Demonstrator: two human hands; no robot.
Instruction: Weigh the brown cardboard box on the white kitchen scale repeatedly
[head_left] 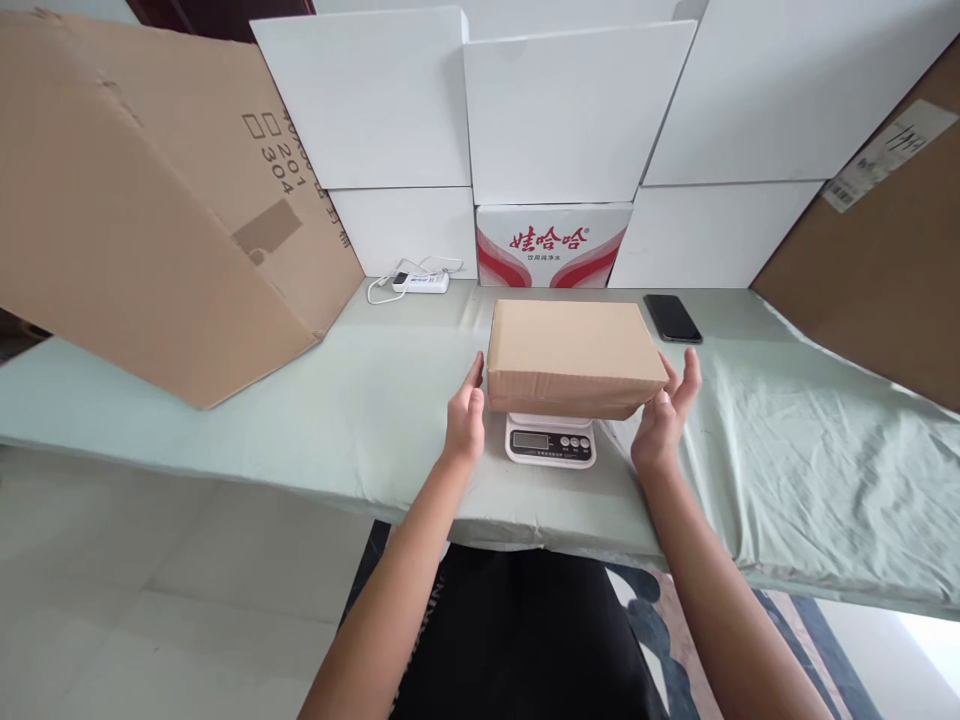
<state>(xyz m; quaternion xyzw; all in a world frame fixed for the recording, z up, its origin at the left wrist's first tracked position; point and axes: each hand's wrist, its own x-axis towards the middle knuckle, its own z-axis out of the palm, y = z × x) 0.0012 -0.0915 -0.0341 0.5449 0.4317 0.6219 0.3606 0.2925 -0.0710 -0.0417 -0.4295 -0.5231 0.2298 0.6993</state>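
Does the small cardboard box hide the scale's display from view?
No, the display of the scale shows in full below the front edge of the small cardboard box.

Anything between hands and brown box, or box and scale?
Nothing visible. A bare gap separates the left hand from the brown box; the right hand is at its right front corner. Nothing shows between box and scale, though the box hides most of the scale's top.

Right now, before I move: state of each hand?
Left hand: open, beside the left end of the small cardboard box.
Right hand: open at the box's right end; whether it bears weight cannot be told.
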